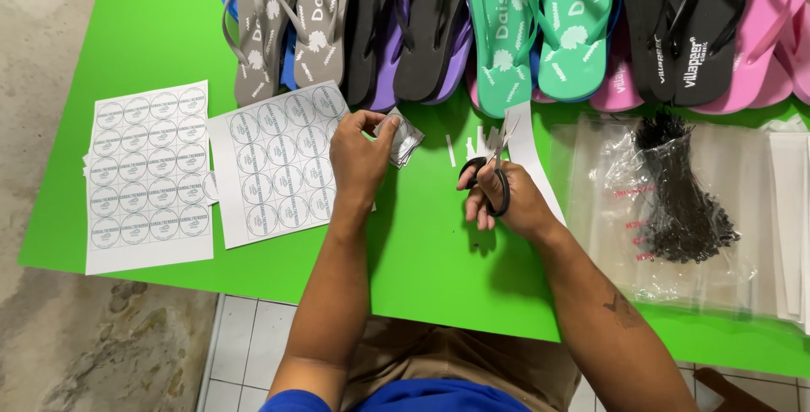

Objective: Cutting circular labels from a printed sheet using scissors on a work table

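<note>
While left hand (359, 159) pinches round labels (402, 137), right hand (506, 201) grips scissors (494, 174)

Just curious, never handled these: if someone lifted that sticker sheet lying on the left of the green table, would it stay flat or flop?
The sticker sheet looks like thin paper lying flat, so it would probably droop when lifted by one edge. It likely weighs little and could slide easily on the smooth green table.
</note>
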